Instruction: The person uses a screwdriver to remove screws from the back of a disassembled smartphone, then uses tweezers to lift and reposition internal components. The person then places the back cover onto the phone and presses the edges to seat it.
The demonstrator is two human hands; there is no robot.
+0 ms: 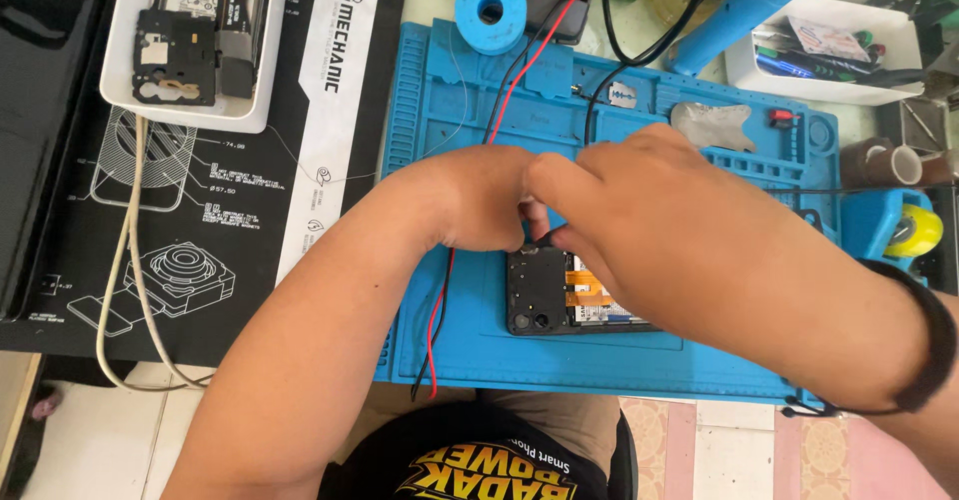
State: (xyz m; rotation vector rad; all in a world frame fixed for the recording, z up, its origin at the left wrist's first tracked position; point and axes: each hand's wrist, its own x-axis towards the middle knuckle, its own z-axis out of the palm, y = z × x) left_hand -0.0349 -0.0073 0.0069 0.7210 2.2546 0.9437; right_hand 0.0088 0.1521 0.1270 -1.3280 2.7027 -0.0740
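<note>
Step in hand: both hands are working at the top edge of an opened black smartphone with its back cover off (544, 295), which is lying flat on a blue silicone repair mat (619, 360); judging by the posture, a small part at the phone's upper end is being pressed or picked at.
Left hand (479, 198): it is curling knuckles-up just above the phone's top edge; its grip is folded under the palm, so I cannot tell whether it is pinching anything.
Right hand (649, 210): it is reaching across from the right and covering most of the phone's body; the fingers are bunching tightly toward the left hand, but what they are gripping, if anything, is hidden.
Phone: its black inner frame, camera holes and an orange flex strip (584, 288) are showing below the right hand.
Wires: a red and a black lead (437, 320) are running down the mat just left of the phone.
Nearby: a white tray with phone parts (125, 100) is sitting well apart at upper left on a black printed work mat (250, 210); a blue solder spool (490, 8) is standing at the mat's far edge.
Next move, as a judgement: it is calling for fine fingertip control and a steady phone, keeping clear of the flex strip.
</note>
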